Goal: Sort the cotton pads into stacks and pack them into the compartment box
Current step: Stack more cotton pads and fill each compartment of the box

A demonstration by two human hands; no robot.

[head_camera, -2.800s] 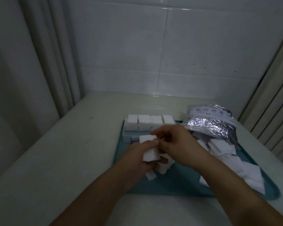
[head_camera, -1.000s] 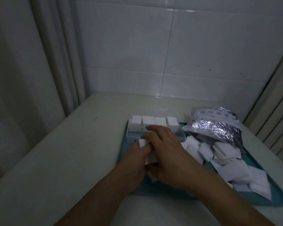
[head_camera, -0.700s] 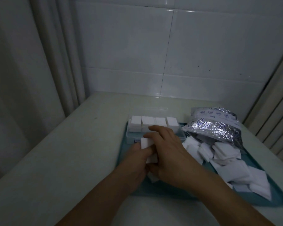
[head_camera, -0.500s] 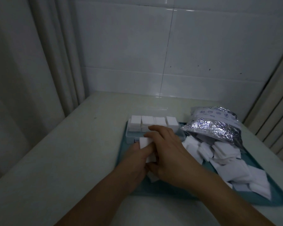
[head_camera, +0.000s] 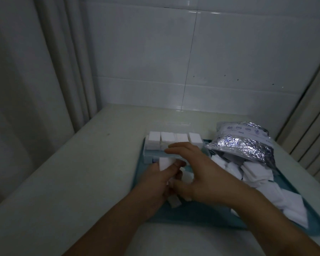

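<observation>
A: Report hand states, using the teal tray (head_camera: pixel 192 213) as reference.

B: The left hand (head_camera: pixel 155 182) is over the tray's near-left part. Its fingers are curled round a small stack of cotton pads (head_camera: pixel 165 163), with the stack's top standing up above the fingertips. The right hand (head_camera: pixel 198 174) is just beside it, toward the tray's middle, with fingers extended and loosely spread, pointing to the tray's far-left corner. The thumb is lowered toward the left hand. I cannot tell whether the right hand touches the stack or holds anything.

A: Location of the compartment box (head_camera: pixel 155 154)?

B: At the tray's far-left corner, just beyond both hands. Its far row carries four white packed stacks (head_camera: pixel 174 141) side by side, standing above the box wall. The near row is largely hidden behind the right fingers.

A: Remaining pads?

B: The loose cotton pads (head_camera: pixel 262 174) lie in a heap along the tray's right side, running from mid-tray to the near-right edge. One single pad (head_camera: pixel 174 201) lies on the tray floor under the left hand.

A: Other items?

B: A silver foil bag (head_camera: pixel 244 143) lies on its side at the tray's far-right corner, mouth facing the loose heap. The tray sits on a pale counter (head_camera: pixel 81 172), with a white tiled wall (head_camera: pixel 174 61) behind it.
</observation>
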